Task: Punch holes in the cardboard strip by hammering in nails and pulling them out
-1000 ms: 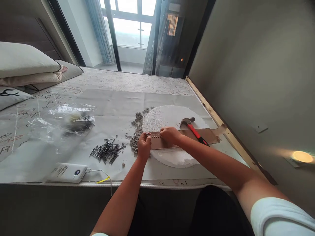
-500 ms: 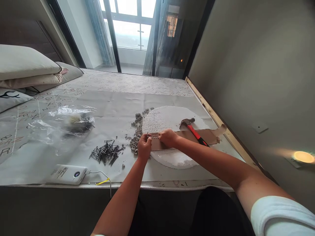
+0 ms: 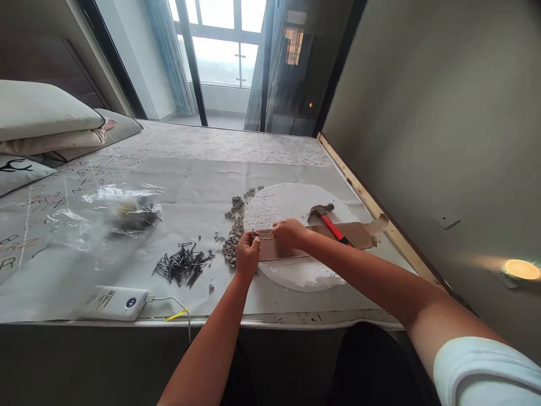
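Left arm: ours rises from the bottom edge, left of centre, slanting up and right (image 3: 211, 339).
Left hand: we hold it just below the frame's centre, thumb and fingers drawn together (image 3: 248, 252).
Right arm: ours reaches in from the lower right, long and slanting (image 3: 366, 272).
Right hand: we keep it right of centre, fingers curled (image 3: 291, 233).

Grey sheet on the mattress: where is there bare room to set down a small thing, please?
Bare patches on the grey sheet: between the clear bag and the grey rubble, beyond the nail pile; and at the near left, left of the power bank. Crowded: across the white disc, where left hand, right hand, brown strip and hammer gather.
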Motion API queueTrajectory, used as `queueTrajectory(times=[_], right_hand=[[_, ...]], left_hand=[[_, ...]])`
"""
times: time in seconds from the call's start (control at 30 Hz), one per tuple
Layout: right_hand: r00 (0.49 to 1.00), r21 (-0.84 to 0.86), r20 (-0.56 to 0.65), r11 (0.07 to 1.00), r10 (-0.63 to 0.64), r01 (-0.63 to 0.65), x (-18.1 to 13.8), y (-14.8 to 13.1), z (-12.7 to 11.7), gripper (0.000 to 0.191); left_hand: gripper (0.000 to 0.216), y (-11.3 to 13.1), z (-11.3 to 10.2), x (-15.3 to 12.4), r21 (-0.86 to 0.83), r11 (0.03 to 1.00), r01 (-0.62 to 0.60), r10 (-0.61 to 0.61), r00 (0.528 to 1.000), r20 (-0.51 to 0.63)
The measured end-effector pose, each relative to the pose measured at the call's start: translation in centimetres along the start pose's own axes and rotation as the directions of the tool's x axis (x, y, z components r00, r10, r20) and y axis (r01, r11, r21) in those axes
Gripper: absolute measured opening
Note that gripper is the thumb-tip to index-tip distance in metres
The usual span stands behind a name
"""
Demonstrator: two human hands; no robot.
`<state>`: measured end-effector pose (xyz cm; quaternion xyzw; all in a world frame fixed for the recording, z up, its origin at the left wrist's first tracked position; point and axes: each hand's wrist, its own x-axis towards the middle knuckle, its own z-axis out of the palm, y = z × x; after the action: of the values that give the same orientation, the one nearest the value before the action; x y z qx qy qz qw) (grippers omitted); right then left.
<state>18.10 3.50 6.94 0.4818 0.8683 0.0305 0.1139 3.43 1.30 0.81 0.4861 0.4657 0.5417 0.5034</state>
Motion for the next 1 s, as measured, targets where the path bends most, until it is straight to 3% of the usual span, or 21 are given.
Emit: queueTrajectory(times=[0.17, 0.33, 0.47, 0.6, 0.77, 1.0], right_hand=[[0.999, 0.068, -0.044, 0.997, 0.029, -0.026, 0.0, 0.2, -0.1, 0.017], [0.974, 0.155, -0.209, 0.986, 0.086, -0.054, -0.7, 1.1, -2.1, 0.029], [0.963, 0.219, -0.27, 0.974, -0.002, 0.064, -0.5, 0.4, -3.8, 0.026], [0.961, 0.244, -0.266, 0.96, -0.072, 0.14, 0.3, -1.1, -3.7, 0.022], [0.965, 0.206, -0.262, 0.977, 0.004, 0.052, 0.6, -0.9, -2.6, 0.026], [0.998, 0.046, -0.067, 0.999, -0.02, 0.023, 0.5, -0.7, 0.2, 0.02]], left_hand=[[0.011, -0.2, 0.0, 0.1, -0.028, 0.999, 0.016, -0.016, 1.0, -0.002], [0.014, -0.3, -0.1, 0.2, -0.06, 0.998, 0.031, -0.029, 0.999, 0.034], [0.016, -0.2, 0.0, 0.3, -0.118, 0.992, 0.033, -0.028, 0.999, 0.041], [0.016, 0.4, 0.0, 0.1, -0.218, 0.971, 0.094, -0.071, 0.991, 0.11], [0.015, 1.0, -0.5, 0.1, -0.285, 0.949, 0.137, -0.121, 0.99, 0.073], [0.018, 0.8, -0.9, 0.5, -0.297, 0.944, 0.143, -0.139, 0.99, 0.035]])
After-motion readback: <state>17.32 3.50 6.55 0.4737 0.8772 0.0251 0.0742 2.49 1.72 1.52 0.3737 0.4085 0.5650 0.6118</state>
